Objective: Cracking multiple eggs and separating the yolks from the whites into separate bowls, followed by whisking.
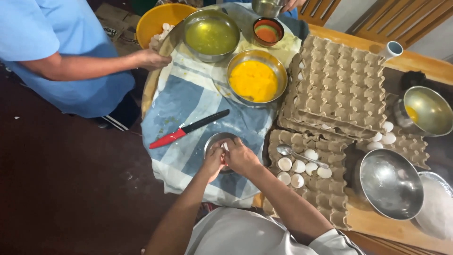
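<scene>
Both hands, left hand [213, 159] and right hand [238, 156], have their grip clamped on an egg [224, 147] above a small metal bowl [218, 140], near the knife [188, 128], so the inside falls in.

The cloth [188, 101] is checked in pale blue, deeper blue and white. On it lies a knife [188, 128] with a black blade and a red handle. The small bowl [218, 141] is silver steel. One steel bowl [256, 78] holds bright yellow yolks; another bowl [211, 34] holds a clear yellow-green liquid. The little dish [267, 31] is striped orange, red and green with a dark rim. The big basin [163, 21] is yellow-orange. The egg trays [339, 89] are grey-brown cardboard, the eggs [298, 166] white. The tabletop [420, 61] is honey-brown wood. A co-worker's shirt [33, 33] is light blue.
</scene>
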